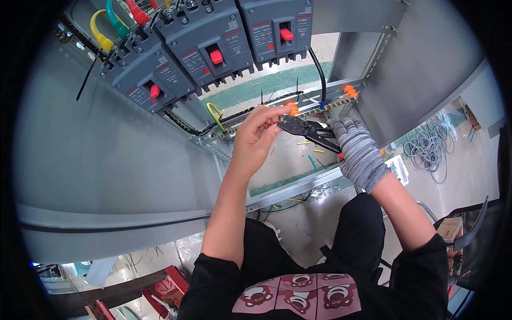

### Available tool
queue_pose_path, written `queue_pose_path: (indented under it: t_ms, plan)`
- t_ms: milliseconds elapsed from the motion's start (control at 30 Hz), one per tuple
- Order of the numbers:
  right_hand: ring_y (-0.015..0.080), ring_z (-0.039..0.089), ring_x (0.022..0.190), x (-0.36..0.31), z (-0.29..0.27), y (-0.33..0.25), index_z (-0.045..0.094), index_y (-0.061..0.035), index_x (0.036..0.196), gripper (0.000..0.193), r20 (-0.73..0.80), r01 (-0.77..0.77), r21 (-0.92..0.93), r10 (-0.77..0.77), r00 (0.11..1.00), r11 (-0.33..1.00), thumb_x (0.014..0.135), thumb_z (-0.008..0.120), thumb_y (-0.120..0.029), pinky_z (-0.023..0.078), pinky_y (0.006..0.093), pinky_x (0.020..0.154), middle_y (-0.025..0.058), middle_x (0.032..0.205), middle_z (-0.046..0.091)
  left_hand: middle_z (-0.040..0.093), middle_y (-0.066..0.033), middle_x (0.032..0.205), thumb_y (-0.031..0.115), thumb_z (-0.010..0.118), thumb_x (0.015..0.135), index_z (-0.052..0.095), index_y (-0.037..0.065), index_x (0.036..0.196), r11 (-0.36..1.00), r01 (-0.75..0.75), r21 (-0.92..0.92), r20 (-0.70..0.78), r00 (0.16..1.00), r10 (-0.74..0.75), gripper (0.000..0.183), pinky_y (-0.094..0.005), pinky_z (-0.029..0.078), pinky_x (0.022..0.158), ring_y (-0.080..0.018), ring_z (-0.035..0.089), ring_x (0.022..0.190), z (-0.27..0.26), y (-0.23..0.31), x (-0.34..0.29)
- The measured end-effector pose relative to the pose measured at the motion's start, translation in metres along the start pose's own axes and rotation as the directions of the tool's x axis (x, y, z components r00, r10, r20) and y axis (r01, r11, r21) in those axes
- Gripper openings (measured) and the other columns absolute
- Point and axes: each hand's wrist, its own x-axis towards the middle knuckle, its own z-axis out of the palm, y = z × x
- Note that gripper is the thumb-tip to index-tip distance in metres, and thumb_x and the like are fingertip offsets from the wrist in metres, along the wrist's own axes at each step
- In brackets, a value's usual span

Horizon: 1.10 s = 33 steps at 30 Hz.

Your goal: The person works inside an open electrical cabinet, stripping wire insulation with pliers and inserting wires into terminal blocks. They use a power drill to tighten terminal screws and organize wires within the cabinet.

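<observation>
My right hand (358, 152), in a grey knitted glove, is wrapped round the handles of black crimping pliers (308, 132); a bit of red shows on a handle. The pliers' head points left toward my bare left hand (254, 137). Its thumb and fingers are pinched together at the jaws, and whatever is between them is too small or hidden to make out. Just beyond both hands runs a drilled metal bar (313, 111) on orange ribbed insulators (350, 91). A black cable (322, 74) with a blue end comes down to this bar.
Three grey circuit breakers (221, 50) with red switches fill the upper left. Metal cabinet walls (424, 69) stand on both sides. A yellow-green wire (214, 114) loops near the left rail. Wire scraps (312, 161) and a coiled grey cable (429, 143) lie on the floor.
</observation>
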Motion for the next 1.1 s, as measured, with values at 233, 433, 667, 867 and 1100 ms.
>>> queue_pose_path:
  t_ms: [233, 433, 667, 867, 1100]
  plan:
    - [0.0357, 0.056, 0.105, 0.009, 0.001, -0.006, 0.047, -0.0015, 0.128, 0.062, 0.072, -0.072, 0.117, 0.064, 0.995, 0.990, 0.069, 0.067, -0.008, 0.044, 0.0418, 0.093, 0.0219, 0.112, 0.056, 0.048, 0.0003, 0.093, -0.008, 0.055, 0.083, 0.063, 0.004, 0.115, 1.000, -0.005, -0.004, -0.006, 1.000, 0.005, 0.035, -0.0206, 0.040, 0.078, -0.0079, 0.046, 0.083, 0.000, 0.000, -0.001]
    - [0.0362, 0.061, 0.094, 0.011, 0.017, 0.010, 0.053, -0.0013, 0.122, 0.058, 0.051, -0.045, 0.377, 0.028, 0.998, 0.925, 0.066, 0.068, -0.006, 0.049, 0.0408, 0.084, 0.0221, 0.101, 0.061, 0.046, 0.0020, 0.091, -0.005, 0.055, 0.084, 0.063, 0.002, 0.114, 1.000, -0.002, 0.005, 0.027, 1.000, 0.002, 0.032, -0.0195, 0.036, 0.077, -0.0071, 0.043, 0.081, -0.001, 0.003, 0.000]
    - [0.0360, 0.056, 0.108, 0.025, 0.006, 0.014, 0.048, -0.0029, 0.130, 0.063, 0.070, 0.041, 0.196, -0.056, 0.996, 0.980, 0.071, 0.067, -0.010, 0.044, 0.0404, 0.096, 0.0233, 0.117, 0.056, 0.050, 0.0019, 0.093, -0.006, 0.051, 0.084, 0.062, 0.001, 0.114, 0.996, 0.067, -0.060, -0.021, 0.997, -0.069, 0.032, -0.0196, 0.037, 0.078, -0.0063, 0.044, 0.082, -0.001, 0.002, 0.000]
    - [0.0345, 0.046, 0.122, 0.040, -0.004, 0.028, 0.045, -0.0041, 0.133, 0.063, -0.094, 0.196, -0.071, -0.202, 0.975, 0.978, 0.073, 0.064, -0.007, 0.033, 0.0412, 0.108, 0.0214, 0.128, 0.049, 0.059, -0.0015, 0.110, -0.003, 0.052, 0.087, 0.060, 0.004, 0.115, 0.943, 0.187, -0.277, 0.034, 0.982, -0.185, 0.031, -0.0237, 0.041, 0.083, -0.0072, 0.052, 0.093, -0.002, 0.003, 0.000]
    - [0.0391, 0.052, 0.111, 0.051, 0.000, 0.038, 0.053, -0.0025, 0.122, 0.052, -0.079, 0.242, 0.021, -0.240, 0.967, 0.970, 0.071, 0.059, 0.003, 0.041, 0.0443, 0.097, 0.0219, 0.119, 0.054, 0.060, -0.0021, 0.113, 0.000, 0.052, 0.088, 0.059, 0.005, 0.117, 0.894, 0.179, -0.410, 0.103, 0.983, -0.150, 0.030, -0.0249, 0.040, 0.085, -0.0081, 0.053, 0.097, -0.004, 0.000, 0.001]
